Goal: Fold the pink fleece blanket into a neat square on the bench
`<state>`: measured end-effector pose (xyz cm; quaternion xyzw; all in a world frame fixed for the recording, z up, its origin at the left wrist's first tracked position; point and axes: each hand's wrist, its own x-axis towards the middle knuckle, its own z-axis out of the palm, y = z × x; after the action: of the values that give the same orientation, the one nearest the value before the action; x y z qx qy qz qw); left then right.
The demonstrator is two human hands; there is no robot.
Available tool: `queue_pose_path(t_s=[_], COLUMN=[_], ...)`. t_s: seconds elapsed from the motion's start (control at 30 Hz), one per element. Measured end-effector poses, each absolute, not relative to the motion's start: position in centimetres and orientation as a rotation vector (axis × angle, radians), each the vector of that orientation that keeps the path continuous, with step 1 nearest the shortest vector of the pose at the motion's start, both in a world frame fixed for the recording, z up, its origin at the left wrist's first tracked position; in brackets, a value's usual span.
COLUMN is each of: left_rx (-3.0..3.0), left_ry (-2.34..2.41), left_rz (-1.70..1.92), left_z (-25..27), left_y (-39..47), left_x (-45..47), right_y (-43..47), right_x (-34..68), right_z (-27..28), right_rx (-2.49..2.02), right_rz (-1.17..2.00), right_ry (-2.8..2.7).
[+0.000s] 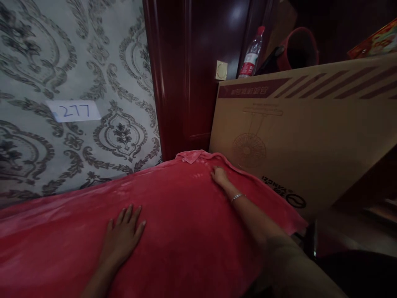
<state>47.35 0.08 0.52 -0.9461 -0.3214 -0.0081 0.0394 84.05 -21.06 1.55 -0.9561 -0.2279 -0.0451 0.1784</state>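
My empty left hand [123, 235] lies spread on red cloth [176, 219] while my curled right hand [220, 176], grip unclear, nears a carton [297, 140], contents hidden.

Cloth [180, 219] pinkish red; wallpaper [121, 131] pale grey with darker floral scrolls; door [201, 95] deep maroon; box [313, 136] brown with slanted maroon stripes; cap [261, 30] red.

left hand [123, 235]: flat, splayed | right hand [220, 175]: farther forward, curled
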Motion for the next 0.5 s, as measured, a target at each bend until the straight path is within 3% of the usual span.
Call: queue_pose_path(t_s=[0.5], left_rx=[-2.974], left_ry=[-1.033], left_rz=[-0.107], left_z=[-1.9], left_y=[1.0], left_x=[46.5], right_y=[-11.4], right_x=[93.2], right_z=[0.1], right_rx=[-2.624], right_rz=[-0.137], right_ry=[-0.826])
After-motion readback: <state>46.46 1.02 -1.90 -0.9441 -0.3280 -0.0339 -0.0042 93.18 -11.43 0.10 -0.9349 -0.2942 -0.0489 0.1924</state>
